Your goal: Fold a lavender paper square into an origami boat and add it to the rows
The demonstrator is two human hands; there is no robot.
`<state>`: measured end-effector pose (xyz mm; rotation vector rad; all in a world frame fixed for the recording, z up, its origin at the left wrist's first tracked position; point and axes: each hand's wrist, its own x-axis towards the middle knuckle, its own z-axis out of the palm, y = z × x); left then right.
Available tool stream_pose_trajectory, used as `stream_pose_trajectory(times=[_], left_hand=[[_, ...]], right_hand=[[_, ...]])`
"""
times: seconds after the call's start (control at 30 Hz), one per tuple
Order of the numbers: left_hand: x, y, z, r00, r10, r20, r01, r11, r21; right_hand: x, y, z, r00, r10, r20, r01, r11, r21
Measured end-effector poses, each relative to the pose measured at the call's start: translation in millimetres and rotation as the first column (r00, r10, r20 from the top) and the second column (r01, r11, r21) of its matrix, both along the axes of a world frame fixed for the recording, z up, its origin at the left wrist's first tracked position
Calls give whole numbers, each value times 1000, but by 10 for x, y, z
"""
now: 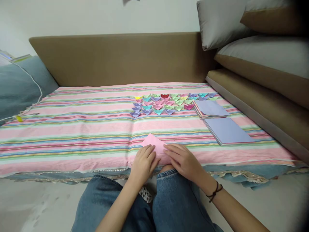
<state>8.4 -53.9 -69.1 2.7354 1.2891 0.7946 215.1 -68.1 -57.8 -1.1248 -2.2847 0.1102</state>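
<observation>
A sheet of pink origami paper (151, 139) lies at the near edge of the striped cover, one corner pointing away from me. My left hand (144, 161) holds its left side, with curved fingertips on top and the thumb reaching to the right. On the right side, my right hand (183, 160) grips the paper with its fingers together; its thumb is mostly hidden. Both hands cover the near part of the sheet, so its fold there cannot be made out. Beyond them, several small folded paper boats (158, 111) in many colours stand in rows.
Two stacks of square paper, a farther stack (212, 108) and a nearer stack (229, 130), lie to the right. Cushions (263, 58) are piled along the right side. A brown backrest (125, 59) stands behind. At far left, a white cable (36, 84) runs near a yellow-tipped item (19, 118).
</observation>
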Motion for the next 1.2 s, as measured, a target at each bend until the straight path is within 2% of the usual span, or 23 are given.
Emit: stream_pose_trajectory(times=[0.13, 0.3, 0.37, 0.47, 0.6, 0.67, 0.77, 0.9, 1.1, 1.17, 1.2], left_hand=[[-80, 176, 74, 1000, -23, 15, 25, 994, -104], [-198, 426, 93, 988, 127, 83, -117, 986, -122], [-232, 480, 117, 979, 120, 166, -86, 977, -196], [-275, 464, 198, 965, 78, 249, -5, 959, -282], [-287, 322, 252, 990, -99, 105, 125, 953, -275], [-247, 259, 206, 978, -203, 43, 207, 943, -261], [-148, 215, 86, 966, -259, -5, 253, 947, -199], [-35, 229, -25, 966, -259, -21, 255, 958, -130], [12, 228, -32, 974, -225, 7, 225, 969, -105], [5, 200, -15, 983, -165, 81, 173, 980, -102], [6, 184, -4, 983, -93, 160, 109, 989, -97]], right_hand=[[-105, 182, -30, 999, 11, 31, -11, 1000, -4], [-69, 401, 6, 967, 141, 213, -165, 981, 100], [-52, 456, 55, 940, 198, 279, -241, 962, 129], [9, 521, 102, 925, 241, 294, -300, 938, 174], [192, 612, 50, 969, 201, 141, -232, 938, 257], [290, 654, -9, 986, 160, 35, -164, 955, 248], [390, 688, -88, 990, 140, -17, -133, 968, 212], [417, 663, -116, 992, 121, 27, -124, 974, 189], [320, 574, -46, 961, 134, 240, -182, 965, 191], [281, 548, -10, 975, 119, 187, -151, 974, 168], [259, 536, 10, 992, 81, 94, -94, 984, 151]])
